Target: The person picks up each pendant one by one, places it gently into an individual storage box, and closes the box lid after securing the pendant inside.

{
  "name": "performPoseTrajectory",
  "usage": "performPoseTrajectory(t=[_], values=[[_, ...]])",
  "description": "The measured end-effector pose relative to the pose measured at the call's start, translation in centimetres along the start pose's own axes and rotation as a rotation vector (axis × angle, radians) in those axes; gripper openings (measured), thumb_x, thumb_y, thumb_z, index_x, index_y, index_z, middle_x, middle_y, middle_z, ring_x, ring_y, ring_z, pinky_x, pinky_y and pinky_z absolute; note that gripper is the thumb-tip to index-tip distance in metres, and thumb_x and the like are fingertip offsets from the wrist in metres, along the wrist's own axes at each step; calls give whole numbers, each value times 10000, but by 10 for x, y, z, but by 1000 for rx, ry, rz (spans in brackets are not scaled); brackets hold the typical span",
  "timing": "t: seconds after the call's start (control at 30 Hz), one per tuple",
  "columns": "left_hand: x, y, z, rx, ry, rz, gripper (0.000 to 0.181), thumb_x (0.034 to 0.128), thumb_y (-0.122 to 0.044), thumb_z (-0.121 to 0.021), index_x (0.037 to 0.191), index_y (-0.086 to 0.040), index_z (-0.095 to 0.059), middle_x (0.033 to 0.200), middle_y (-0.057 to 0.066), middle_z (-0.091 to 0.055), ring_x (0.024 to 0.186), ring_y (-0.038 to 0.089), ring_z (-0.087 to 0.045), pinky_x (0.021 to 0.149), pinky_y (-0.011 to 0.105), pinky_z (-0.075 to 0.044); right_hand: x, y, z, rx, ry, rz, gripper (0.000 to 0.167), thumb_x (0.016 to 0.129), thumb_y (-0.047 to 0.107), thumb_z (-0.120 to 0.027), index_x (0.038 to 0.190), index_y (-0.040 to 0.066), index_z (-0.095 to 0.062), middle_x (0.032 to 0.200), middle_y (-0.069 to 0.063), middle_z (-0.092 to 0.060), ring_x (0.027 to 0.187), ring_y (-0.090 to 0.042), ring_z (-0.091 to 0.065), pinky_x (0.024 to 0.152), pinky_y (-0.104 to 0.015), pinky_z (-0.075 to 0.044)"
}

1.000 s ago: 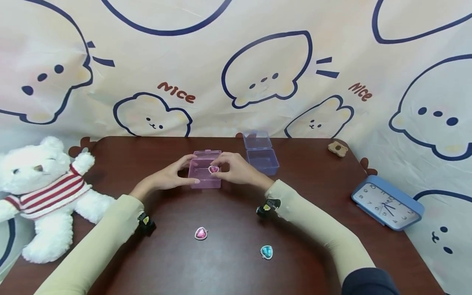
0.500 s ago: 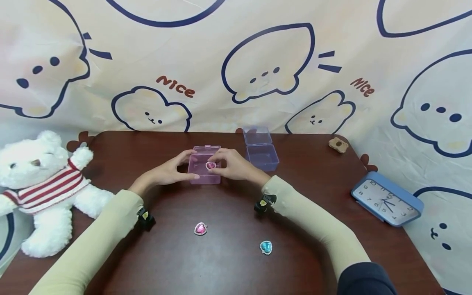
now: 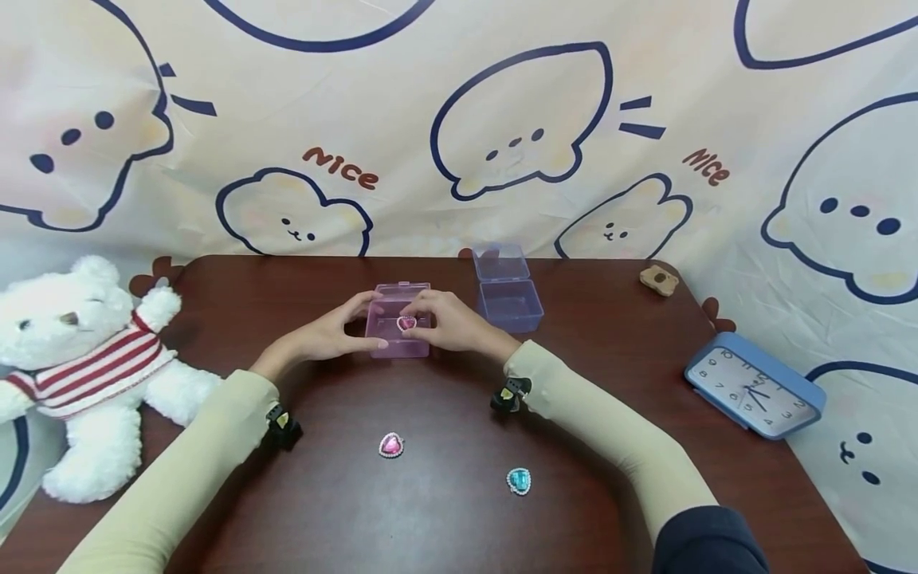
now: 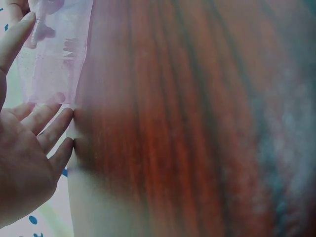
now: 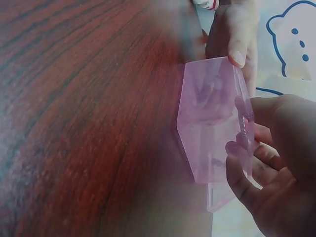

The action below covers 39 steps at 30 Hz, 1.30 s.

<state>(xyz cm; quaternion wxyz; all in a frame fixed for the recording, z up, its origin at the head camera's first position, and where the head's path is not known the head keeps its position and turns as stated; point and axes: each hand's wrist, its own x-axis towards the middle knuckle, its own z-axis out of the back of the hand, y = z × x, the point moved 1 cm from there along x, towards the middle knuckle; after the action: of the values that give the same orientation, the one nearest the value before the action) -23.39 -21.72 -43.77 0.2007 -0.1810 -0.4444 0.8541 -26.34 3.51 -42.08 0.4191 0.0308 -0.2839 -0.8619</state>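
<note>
Your left hand (image 3: 326, 333) spans wide, holding the pink box (image 3: 402, 349) by its left side, thumb on the near wall. Nearer you, 1 loose pink heart (image 3: 390, 445) lies on the table (image 3: 323, 510). At the pink box's uncovered mouth, your right hand (image 3: 459, 323) pinches 1 jewelled heart (image 3: 406, 323) narrowly between thumb and fingers; whether it touches the box, you can't tell. Rightward stands 1 purple box (image 3: 511, 320), lid raised, then 1 blue heart (image 3: 519, 481) nearer you.
</note>
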Motion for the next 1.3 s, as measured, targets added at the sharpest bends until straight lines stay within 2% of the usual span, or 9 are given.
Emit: performPoseTrajectory(t=[0.27,0.67,0.93,1.3], values=[[0,2,-2,-6,-4,-3,887,928,-352,-773,1592,-162,-216,1573,179,-443,1525,389,-342,1242,663,-181,4,-2,-6,-11,10,-11,330,927,294,-781,1205,117,-757,1115,-40,-716,983,-173,-633,863,-288,-508],[-1,3,-1,-7,0,5,888,932,-359,-767,1596,-173,-208,1585,175,-429,1533,389,-328,1242,665,-182,5,0,-6,5,24,-19,324,940,282,-769,1204,97,-753,1114,-57,-706,988,-222,-641,849,-286,-497],[-1,3,0,-14,9,13,874,941,-373,-754,1597,-195,-205,1603,177,-405,1541,396,-309,1234,681,-186,3,-1,-6,3,12,-42,377,936,293,-774,1238,73,-728,1172,-66,-685,1083,-181,-635,965,-333,-531],[-2,2,0,-5,9,29,897,929,-425,-756,1601,-210,-203,1633,174,-368,1554,400,-280,1226,698,-185,0,-1,-5,25,-2,-21,400,937,292,-773,1259,62,-719,1171,-69,-691,1048,-209,-644,910,-309,-527]])
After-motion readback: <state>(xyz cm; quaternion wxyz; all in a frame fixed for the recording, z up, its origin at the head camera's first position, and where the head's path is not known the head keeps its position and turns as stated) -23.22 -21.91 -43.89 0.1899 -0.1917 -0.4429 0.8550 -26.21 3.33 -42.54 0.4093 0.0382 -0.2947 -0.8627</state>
